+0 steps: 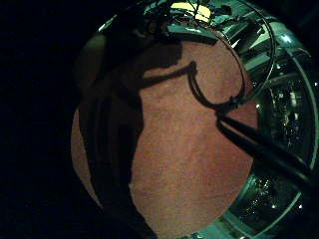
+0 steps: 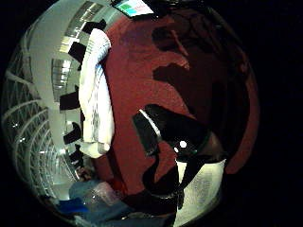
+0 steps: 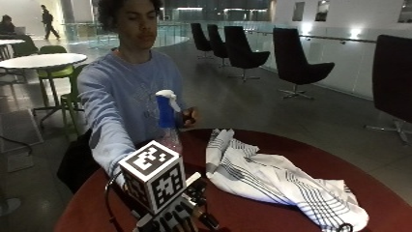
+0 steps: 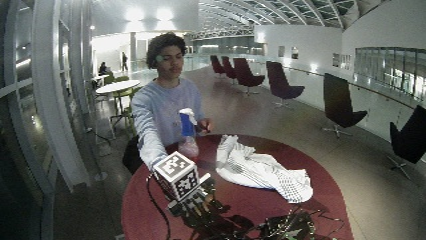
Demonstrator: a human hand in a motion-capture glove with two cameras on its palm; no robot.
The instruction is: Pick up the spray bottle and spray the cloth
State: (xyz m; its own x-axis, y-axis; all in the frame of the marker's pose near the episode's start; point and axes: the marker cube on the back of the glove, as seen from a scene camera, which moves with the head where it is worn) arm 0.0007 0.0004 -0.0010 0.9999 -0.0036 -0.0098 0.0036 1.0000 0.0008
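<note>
Atrium hall; round dark-red bench (image 3: 270,212). Gloved right hand (image 3: 177,217) is hovering low over the near edge, its grip relaxed and holding nothing. Spray bottle (image 3: 169,121), blue-bodied with a white trigger, is standing upright by the far edge beside the striped white cloth (image 3: 277,181). Risk: a hasty reach is likely to topple the tall bottle.

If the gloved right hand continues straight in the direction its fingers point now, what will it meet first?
The right hand points toward the camera, over the bare red table. Probably nothing: the cloth lies off to its side and the bottle behind it. Depth is hard to judge.
</note>
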